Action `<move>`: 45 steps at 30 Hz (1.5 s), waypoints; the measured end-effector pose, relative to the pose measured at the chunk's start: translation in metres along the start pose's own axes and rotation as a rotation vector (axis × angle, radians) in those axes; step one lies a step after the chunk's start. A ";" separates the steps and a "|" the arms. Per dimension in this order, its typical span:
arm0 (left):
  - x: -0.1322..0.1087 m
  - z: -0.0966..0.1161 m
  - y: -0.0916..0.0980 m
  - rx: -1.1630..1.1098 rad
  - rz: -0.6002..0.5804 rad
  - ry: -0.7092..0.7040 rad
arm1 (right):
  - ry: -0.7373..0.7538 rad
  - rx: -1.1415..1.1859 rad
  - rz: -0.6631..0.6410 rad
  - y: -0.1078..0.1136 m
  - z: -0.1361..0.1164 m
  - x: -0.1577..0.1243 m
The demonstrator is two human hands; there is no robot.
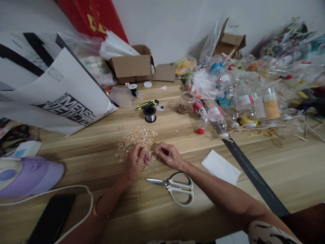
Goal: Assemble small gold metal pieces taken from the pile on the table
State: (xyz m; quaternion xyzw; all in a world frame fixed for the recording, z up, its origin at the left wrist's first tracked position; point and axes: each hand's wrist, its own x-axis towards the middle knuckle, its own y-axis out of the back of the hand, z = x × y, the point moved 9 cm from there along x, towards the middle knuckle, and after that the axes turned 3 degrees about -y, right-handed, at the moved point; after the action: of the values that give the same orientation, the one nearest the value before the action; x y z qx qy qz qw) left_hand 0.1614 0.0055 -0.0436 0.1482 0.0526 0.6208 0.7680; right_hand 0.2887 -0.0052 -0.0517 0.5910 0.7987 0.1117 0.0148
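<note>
A heap of tiny gold and silver-coloured pieces (138, 135), too small to name one by one, lies on the wooden table. At its near edge my left hand (135, 159) has its fingers curled and pinched; what sits in them is too small to make out. Just right of the heap, my right hand (169, 156) pinches thumb against fingers, close to the left fingertips but apart from them. Its hold is also too small to name. Below the hands rest scissors (175, 188) with pale handles. A spool of clear line (150, 115) stands behind the heap.
A box cutter (146, 104), a black-thread spool (132, 90) and a glass jar of beads (186, 103) stand farther back. Plastic bottles (215, 117) crowd the right. Folded white paper (220, 166), a phone (52, 218), a purple device (38, 174) and a white bag (63, 88) flank the hands.
</note>
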 end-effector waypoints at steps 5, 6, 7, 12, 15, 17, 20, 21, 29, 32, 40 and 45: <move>0.000 0.002 -0.006 -0.009 -0.065 -0.001 | -0.029 0.088 0.018 0.002 0.001 0.001; 0.000 0.003 -0.008 -0.017 -0.085 0.004 | -0.034 0.098 0.021 0.003 0.001 0.001; 0.000 0.003 -0.009 -0.032 -0.102 0.011 | -0.037 0.106 0.024 0.003 0.001 0.001; 0.002 0.004 -0.012 -0.120 -0.137 0.065 | -0.035 0.114 0.033 0.004 0.002 0.001; 0.004 0.004 -0.011 -0.140 -0.155 0.095 | -0.035 0.104 0.031 0.004 0.002 0.001; 0.005 0.003 -0.011 -0.154 -0.172 0.110 | -0.038 0.099 0.028 0.004 0.002 0.001; 0.006 0.000 -0.011 -0.150 -0.182 0.126 | -0.039 0.102 0.025 0.004 0.001 0.001; 0.006 -0.001 -0.010 -0.137 -0.178 0.125 | -0.038 0.106 0.027 0.004 0.000 0.001; 0.005 -0.001 -0.004 -0.087 -0.095 0.032 | -0.048 0.078 0.046 0.005 0.002 0.002; 0.005 0.008 0.002 -0.085 -0.031 -0.018 | -0.042 0.055 0.038 0.005 0.002 0.002; 0.005 0.022 0.000 -0.156 -0.054 -0.059 | -0.022 0.047 -0.009 0.001 0.000 0.002; 0.005 0.015 -0.001 -0.178 -0.064 -0.034 | 0.007 -0.021 -0.022 0.000 -0.003 0.001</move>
State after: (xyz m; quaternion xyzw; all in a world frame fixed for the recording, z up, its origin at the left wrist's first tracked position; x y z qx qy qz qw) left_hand 0.1674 0.0077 -0.0293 0.0882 -0.0112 0.5958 0.7982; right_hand 0.2878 -0.0049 -0.0485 0.5817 0.8040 0.1219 0.0196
